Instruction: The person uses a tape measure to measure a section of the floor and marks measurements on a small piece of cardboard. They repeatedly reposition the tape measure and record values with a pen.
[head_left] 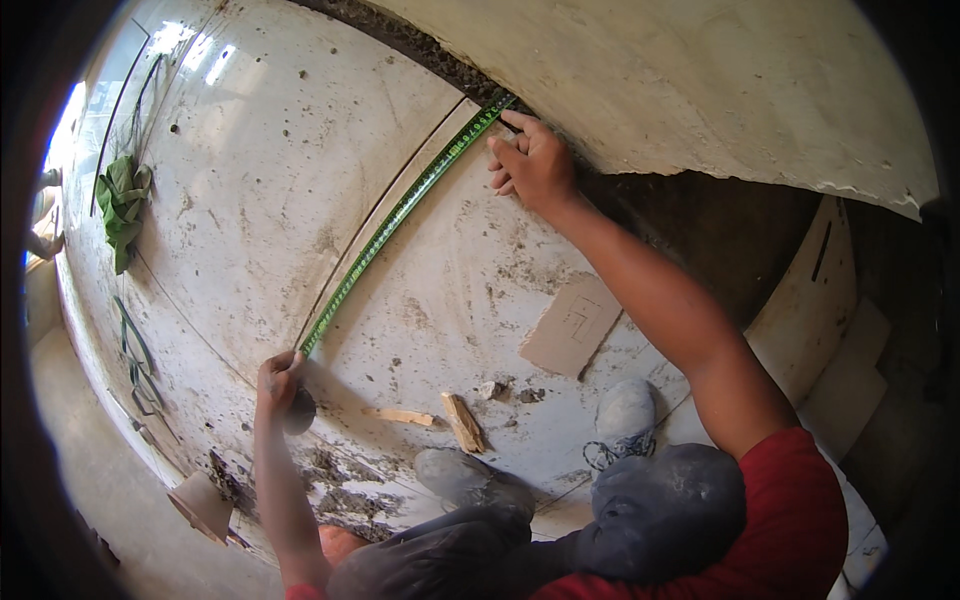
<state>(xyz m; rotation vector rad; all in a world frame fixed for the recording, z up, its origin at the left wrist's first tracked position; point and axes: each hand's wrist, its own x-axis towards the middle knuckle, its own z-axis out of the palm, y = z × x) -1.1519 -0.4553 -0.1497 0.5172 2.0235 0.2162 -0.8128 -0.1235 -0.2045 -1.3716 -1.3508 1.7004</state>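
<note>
From my remote view, I have the left hand closed on the near end of the green measuring tape, which runs forward and rightward from it across the dirt-specked floor. Near the tape's far end, beside the pale wall, my right hand is half curled, index fingertip at the tape's edge; I cannot tell whether it pinches anything.

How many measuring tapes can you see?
1. The green measuring tape stretches slantwise between the left hand, lower in the picture, and the right hand, higher up.
</note>
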